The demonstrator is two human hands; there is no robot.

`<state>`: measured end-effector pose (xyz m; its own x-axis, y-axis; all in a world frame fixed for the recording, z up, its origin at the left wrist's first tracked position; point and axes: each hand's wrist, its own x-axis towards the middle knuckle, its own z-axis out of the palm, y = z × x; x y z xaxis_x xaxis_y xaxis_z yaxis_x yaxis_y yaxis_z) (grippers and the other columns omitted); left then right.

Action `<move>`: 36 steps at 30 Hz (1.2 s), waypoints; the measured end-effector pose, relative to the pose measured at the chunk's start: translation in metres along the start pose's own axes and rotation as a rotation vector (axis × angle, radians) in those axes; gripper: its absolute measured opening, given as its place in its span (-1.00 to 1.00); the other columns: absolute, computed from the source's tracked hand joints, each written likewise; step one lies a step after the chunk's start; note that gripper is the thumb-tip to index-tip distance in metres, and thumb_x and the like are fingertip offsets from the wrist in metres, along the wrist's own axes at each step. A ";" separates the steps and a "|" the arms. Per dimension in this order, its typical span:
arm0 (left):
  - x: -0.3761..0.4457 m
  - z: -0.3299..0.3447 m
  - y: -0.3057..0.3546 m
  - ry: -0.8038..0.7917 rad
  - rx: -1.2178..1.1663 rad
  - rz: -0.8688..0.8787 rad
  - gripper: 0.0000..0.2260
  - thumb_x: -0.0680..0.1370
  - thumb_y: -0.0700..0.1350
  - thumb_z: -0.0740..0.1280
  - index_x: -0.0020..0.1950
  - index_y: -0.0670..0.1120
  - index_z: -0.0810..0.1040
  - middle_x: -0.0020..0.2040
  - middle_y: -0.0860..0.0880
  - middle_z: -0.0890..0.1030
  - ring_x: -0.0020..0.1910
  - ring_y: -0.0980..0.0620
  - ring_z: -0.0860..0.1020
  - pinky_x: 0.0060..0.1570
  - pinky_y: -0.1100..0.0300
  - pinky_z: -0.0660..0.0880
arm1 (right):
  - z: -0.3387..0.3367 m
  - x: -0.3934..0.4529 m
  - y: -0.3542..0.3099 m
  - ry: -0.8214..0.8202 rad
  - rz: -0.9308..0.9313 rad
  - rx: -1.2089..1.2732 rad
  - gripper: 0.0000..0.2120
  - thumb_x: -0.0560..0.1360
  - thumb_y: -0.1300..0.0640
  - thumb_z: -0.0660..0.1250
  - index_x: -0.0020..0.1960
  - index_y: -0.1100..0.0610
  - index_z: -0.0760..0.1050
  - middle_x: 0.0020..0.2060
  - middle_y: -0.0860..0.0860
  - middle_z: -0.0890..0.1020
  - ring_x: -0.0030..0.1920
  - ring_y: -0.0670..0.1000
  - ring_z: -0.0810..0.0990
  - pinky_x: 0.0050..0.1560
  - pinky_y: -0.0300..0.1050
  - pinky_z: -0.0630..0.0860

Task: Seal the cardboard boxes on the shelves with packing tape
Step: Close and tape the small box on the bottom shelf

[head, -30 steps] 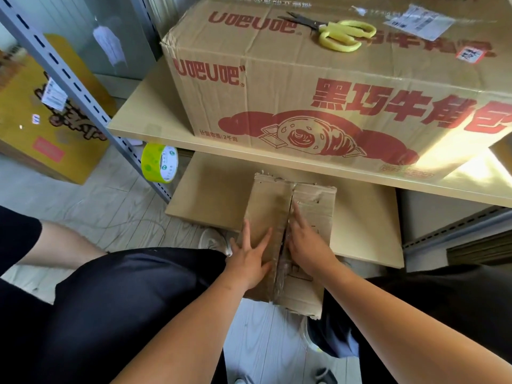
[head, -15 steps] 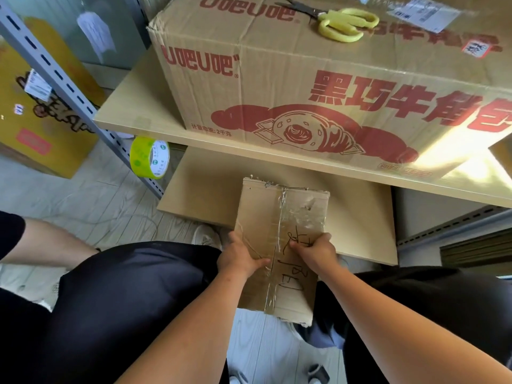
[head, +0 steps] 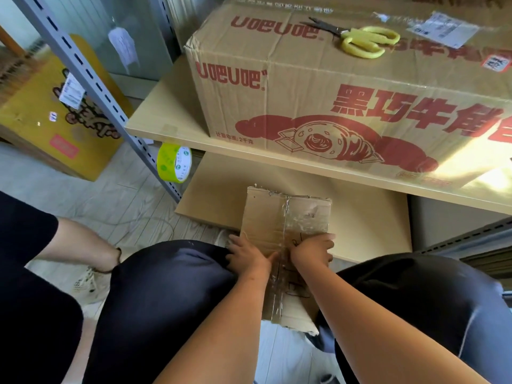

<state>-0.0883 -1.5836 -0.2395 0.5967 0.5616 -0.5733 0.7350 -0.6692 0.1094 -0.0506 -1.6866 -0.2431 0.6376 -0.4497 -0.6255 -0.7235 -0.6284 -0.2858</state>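
Observation:
A small worn cardboard box (head: 266,217) lies on the lower shelf board (head: 368,217), its near end sticking out over the edge between my knees. Clear tape runs along its middle seam, with black handwriting beside it. My left hand (head: 248,254) grips the box's left edge with the thumb on top. At the right edge, my right hand (head: 313,250) grips the same way, with its fingers over the edge. A yellow-green roll of packing tape (head: 174,162) stands at the lower shelf's left end. On the upper shelf sits a large printed cardboard box (head: 304,92), its top taped.
Yellow-handled scissors (head: 363,41) lie on top of the large box. A grey slotted shelf upright (head: 91,79) slants across the left. A yellow carton (head: 55,126) stands on the floor beyond it. Another person's arm (head: 83,245) reaches in at the left.
My hands lay flat along the box's seam a second ago. They have slid back toward me and out to the box's two side edges.

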 end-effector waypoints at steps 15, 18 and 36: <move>0.046 -0.250 -0.046 0.754 -0.946 -0.236 -0.51 0.52 0.02 0.38 0.31 -0.22 0.34 0.36 -0.24 0.33 0.35 -0.24 0.29 0.23 -0.07 0.36 | -0.018 -0.103 -0.179 -0.193 -0.825 0.280 -0.54 0.67 -0.08 0.11 0.40 0.21 0.44 0.32 0.22 0.53 0.33 0.22 0.48 0.29 -0.06 0.39; 0.080 -0.263 -0.060 0.478 -0.721 -0.215 -0.41 0.53 0.21 0.31 0.34 -0.22 0.39 0.33 -0.22 0.43 0.32 -0.24 0.38 0.22 -0.07 0.38 | -0.002 -0.120 -0.220 -0.404 -0.700 0.339 -0.49 0.68 -0.12 0.04 0.43 0.21 0.39 0.40 0.21 0.45 0.42 0.21 0.39 0.34 -0.09 0.30; 0.056 -0.293 -0.063 0.172 -0.746 0.265 -0.78 0.57 -0.13 0.22 -0.16 -0.21 0.59 -0.50 -0.06 0.58 -0.62 0.10 0.50 -0.51 0.34 0.42 | 0.029 -0.148 -0.268 -0.635 -0.447 0.825 -0.83 0.44 0.15 0.39 -0.31 0.11 0.48 -0.60 0.04 0.46 -0.47 0.05 0.39 -0.24 -0.05 0.41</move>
<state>-0.0069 -1.3675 -0.0403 0.7780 0.5370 -0.3261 0.5470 -0.3237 0.7720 0.0414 -1.4333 -0.0955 0.8030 0.2616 -0.5355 -0.5682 0.0648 -0.8204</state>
